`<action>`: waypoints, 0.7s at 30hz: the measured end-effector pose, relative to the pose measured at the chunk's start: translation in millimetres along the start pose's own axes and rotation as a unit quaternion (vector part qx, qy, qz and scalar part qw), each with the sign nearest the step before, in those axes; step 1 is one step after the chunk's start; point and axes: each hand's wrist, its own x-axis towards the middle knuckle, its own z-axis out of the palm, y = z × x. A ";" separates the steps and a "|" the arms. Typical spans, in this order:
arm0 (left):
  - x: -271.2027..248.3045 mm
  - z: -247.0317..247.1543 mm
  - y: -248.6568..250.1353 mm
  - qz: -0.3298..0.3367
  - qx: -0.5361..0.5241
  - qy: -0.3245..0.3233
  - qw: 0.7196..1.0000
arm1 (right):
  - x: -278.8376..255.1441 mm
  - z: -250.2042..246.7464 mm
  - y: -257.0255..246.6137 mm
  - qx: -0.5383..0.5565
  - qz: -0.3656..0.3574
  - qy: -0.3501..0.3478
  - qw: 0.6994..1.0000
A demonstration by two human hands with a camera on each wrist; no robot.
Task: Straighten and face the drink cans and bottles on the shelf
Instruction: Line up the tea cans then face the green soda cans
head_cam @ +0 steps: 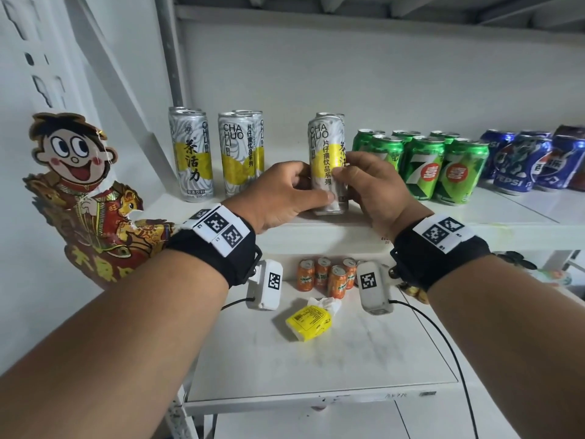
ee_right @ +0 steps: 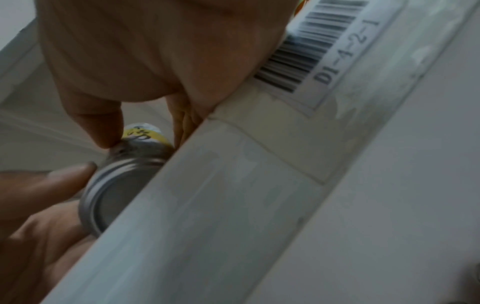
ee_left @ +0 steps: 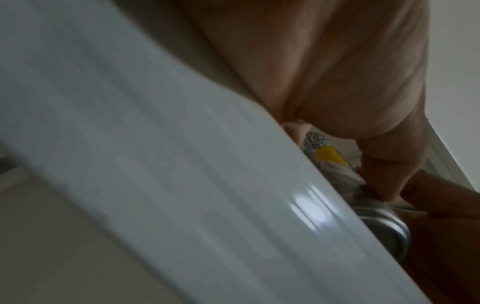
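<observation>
At centre frame, the left hand (head_cam: 286,193) and right hand (head_cam: 368,188) both gripped 1 tall can (head_cam: 327,153), fingers curled round it; its base overhung the shelf (head_cam: 332,231) lip. Loosened fingers would probably drop it.

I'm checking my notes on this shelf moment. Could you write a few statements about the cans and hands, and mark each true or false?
1. Both the left hand and the right hand hold the tall white-and-yellow can. True.
2. The green 7Up cans stand left of the held can. False: they stand to its right.
3. The orange cans sit on the lower shelf. True.
4. The blue Pepsi cans lie toppled. False: they stand upright.
</observation>
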 end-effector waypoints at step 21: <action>0.4 -0.6 -3.0 0.019 -0.005 0.014 1.000 | -2.0 -3.0 -4.1 -0.024 0.010 -0.049 0.998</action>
